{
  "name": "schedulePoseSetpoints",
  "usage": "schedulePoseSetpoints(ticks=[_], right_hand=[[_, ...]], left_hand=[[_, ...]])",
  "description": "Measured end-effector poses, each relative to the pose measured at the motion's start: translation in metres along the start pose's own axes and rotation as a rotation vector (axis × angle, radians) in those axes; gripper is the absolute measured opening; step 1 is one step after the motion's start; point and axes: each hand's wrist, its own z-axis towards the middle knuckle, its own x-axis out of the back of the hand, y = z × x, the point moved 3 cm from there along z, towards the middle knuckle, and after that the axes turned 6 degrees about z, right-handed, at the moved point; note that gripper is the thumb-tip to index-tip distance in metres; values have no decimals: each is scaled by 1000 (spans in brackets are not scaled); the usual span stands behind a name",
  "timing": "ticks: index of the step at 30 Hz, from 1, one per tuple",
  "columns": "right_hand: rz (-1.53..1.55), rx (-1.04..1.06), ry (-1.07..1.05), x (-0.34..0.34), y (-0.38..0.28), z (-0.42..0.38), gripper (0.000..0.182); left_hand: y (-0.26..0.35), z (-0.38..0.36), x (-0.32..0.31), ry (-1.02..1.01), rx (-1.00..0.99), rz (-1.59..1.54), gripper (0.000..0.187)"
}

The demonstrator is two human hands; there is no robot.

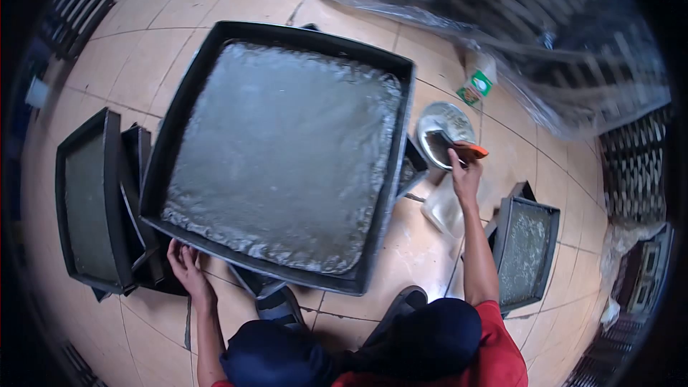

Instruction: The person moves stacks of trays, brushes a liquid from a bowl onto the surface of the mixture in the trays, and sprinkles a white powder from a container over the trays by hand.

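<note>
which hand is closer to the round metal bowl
Right. The right hand holds an orange-handled brush over the bowl, just below its rim. The left hand is far off, at the big tray's near-left edge.

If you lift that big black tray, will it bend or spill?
The big black tray looks rigid, so it probably won't bend. Its grey coating looks thin and smeared, so spilling seems unlikely. Its width probably makes the left hand alone awkward.
</note>
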Motion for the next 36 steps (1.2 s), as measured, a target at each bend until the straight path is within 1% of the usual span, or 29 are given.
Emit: schedulePoseSetpoints(ticks=[1,2,3,4,5,6,7,8,10,11,12,13,15,17,19,20,21,22,23,24,25,27,29,30,31,33,34,35,36], right_hand=[[-63,13,-30,0,0,4,24],[-100,9,25,1,2,8,24],[-138,2,86,-2,2,8,25],[-101,0,207,-6,-4,9,24],[-145,51,276,-7,4,15,26],[-227,-3,244,-7,11,21,26],[-316,-61,216,-2,24,26,26],[-393,-59,347,5,35,28,25],[62,-217,500,26,22,36,29],[291,-307,565,34,12,31,31],[461,-333,633,43,-1,28,30],[531,-342,635,48,-27,22,30],[658,-302,579,43,-87,14,31],[696,-245,430,7,-163,9,35],[589,-157,169,-53,-234,7,39],[537,-96,42,-92,-269,0,39],[494,-101,-105,-129,-301,-11,35],[380,-32,-226,-163,-314,-17,32],[390,48,-376,-197,-329,-26,28],[367,104,-435,-226,-327,-36,27],[413,99,-484,-248,-322,-44,27],[260,170,-456,-253,-298,-36,27],[80,137,-263,-212,-275,-1,27],[-34,198,-154,-185,-256,19,25],[-148,261,-50,-168,-244,33,22],[-155,319,-132,-183,-287,5,17],[-222,553,-335,-209,-313,-19,16],[-103,655,-543,-237,-337,-52,21],[-25,743,-792,-260,-358,-85,21]], left_hand=[[9,-2,-10,31,-23,4,36],[24,-5,-19,51,-48,5,35],[31,-5,-22,50,-68,2,35],[36,-3,-22,45,-110,26,36],[38,-2,-22,39,-145,48,37],[41,-1,-26,45,-173,-10,35],[41,-1,-23,26,-173,2,35],[41,0,-23,6,-174,7,35],[44,1,-21,-38,-221,-4,34],[39,-3,-14,-51,-201,14,34],[35,-6,-6,-67,-190,31,34],[33,-7,-1,-85,-186,45,33],[35,-15,6,-56,-200,60,31],[34,-18,14,-55,-199,74,30],[39,-18,16,-54,-225,52,27],[38,-16,15,-61,-248,17,27],[38,-15,13,-66,-270,-15,26],[40,-13,10,-87,-274,-43,25],[47,-12,4,-105,-286,-52,24],[49,-10,2,-145,-334,-33,24],[50,-8,-1,-184,-380,-18,24],[49,-6,8,-181,-397,-4,24],[40,-13,29,-145,-364,17,25],[43,-18,44,-85,-351,72,25],[26,-24,62,-37,-272,42,24],[20,-37,80,60,-185,101,23],[17,-41,80,57,-165,130,23],[16,-44,72,48,-145,102,23],[22,-47,61,-2,-147,100,23]])
